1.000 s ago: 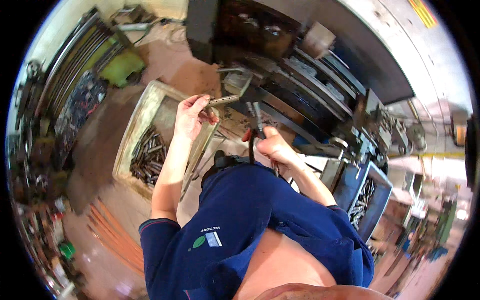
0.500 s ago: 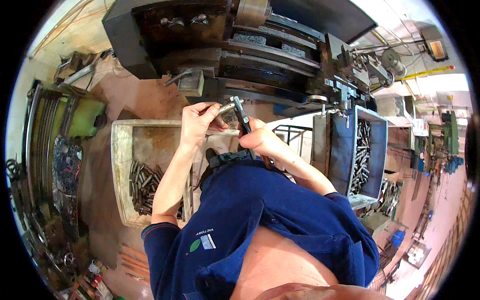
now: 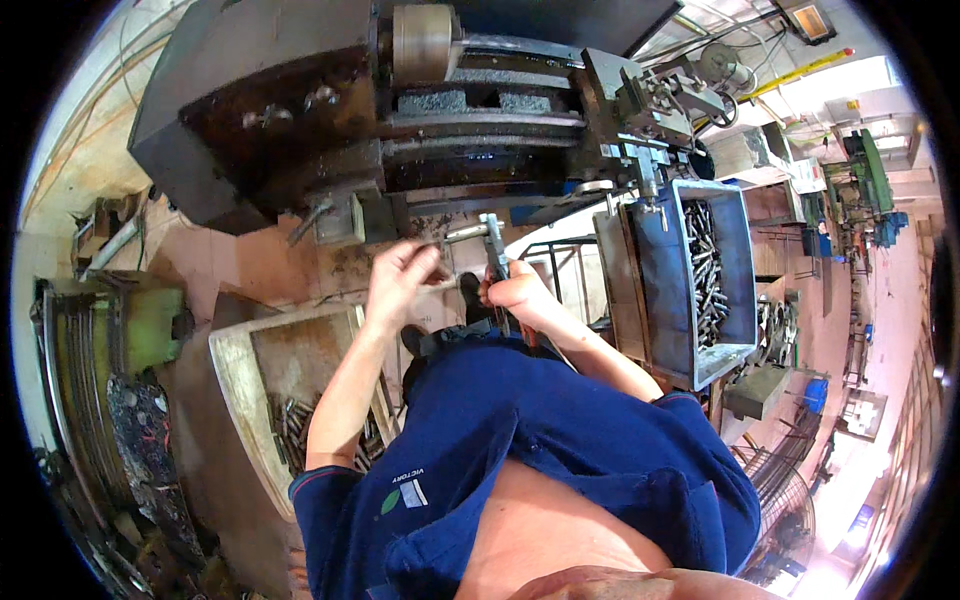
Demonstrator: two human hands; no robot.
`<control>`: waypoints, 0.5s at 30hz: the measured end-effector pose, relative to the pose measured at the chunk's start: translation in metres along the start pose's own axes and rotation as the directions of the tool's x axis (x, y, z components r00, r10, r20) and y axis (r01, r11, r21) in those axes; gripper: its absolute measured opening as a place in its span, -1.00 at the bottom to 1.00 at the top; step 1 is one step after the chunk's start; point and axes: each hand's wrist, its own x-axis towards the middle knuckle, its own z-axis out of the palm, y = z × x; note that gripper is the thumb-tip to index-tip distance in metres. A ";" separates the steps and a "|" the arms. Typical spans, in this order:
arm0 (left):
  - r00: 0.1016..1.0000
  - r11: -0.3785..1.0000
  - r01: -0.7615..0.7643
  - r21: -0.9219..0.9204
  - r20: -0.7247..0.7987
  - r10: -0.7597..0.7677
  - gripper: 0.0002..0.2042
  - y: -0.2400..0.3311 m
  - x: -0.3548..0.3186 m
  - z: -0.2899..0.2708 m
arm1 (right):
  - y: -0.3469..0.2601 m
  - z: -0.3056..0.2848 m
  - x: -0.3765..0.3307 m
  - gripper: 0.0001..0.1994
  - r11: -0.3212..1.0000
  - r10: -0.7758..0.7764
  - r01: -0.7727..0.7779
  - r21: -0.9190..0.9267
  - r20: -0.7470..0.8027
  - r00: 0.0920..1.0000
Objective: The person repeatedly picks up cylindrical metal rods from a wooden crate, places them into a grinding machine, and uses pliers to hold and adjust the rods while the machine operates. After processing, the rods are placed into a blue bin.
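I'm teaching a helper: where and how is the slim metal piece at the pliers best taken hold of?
The slim metal piece is probably best pinched by its left end, from the person's left: it lies roughly crosswise, that end pointing away from the pliers, which crowd its right end.

The dark blue shirt (image 3: 450,410) bears one short printed word (image 3: 408,474) in small white capital letters on its left chest, upside down in this view. It runs just above an emblem (image 3: 404,495) of a pale slanted block beside a green leaf. On the lathe's (image 3: 440,145) dark front, a short row of bluish-white marks (image 3: 481,156) is too small to read.
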 end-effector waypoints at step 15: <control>0.950 0.999 -0.012 0.044 0.312 -0.003 -0.49 -0.011 0.147 0.148 | -0.101 -0.127 0.123 -0.83 0.909 -0.343 0.399 0.123 -0.327 0.881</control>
